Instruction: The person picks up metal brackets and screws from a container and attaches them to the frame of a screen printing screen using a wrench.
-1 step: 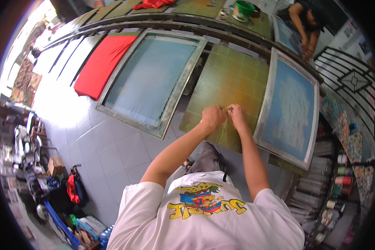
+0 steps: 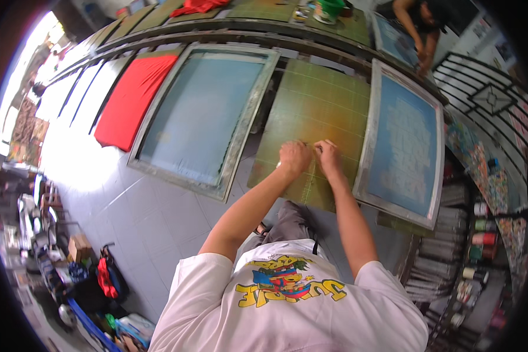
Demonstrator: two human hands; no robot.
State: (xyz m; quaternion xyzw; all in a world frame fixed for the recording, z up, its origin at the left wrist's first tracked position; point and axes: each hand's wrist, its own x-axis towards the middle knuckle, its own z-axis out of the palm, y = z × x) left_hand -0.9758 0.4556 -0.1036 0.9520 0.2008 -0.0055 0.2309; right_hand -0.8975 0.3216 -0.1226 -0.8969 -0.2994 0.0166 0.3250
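Both my hands are over a greenish-yellow printing board (image 2: 320,88) with grid lines and an orange stain. My left hand (image 2: 295,156) is closed, knuckles up, low on the board. Just right of it, my right hand (image 2: 328,157) pinches with thumb and forefinger. A tiny dark bit shows at the fingertips, too small to name. To the right leans a framed screen (image 2: 402,146) with blue mesh and a pale patterned area. Another framed screen (image 2: 202,111), its mesh grey-blue, lies to the left.
Red cloth (image 2: 136,100) covers a board farther left. Behind runs a long rail (image 2: 217,36) with more boards and a green bucket (image 2: 328,10). At the far right, a co-worker's arms (image 2: 419,44) reach over another screen. Bottles stand on a shelf (image 2: 481,237) at right.
The view has shifted slightly, so the boards and screens sit a little farther left. Both hands are slightly farther up the board, still close together.
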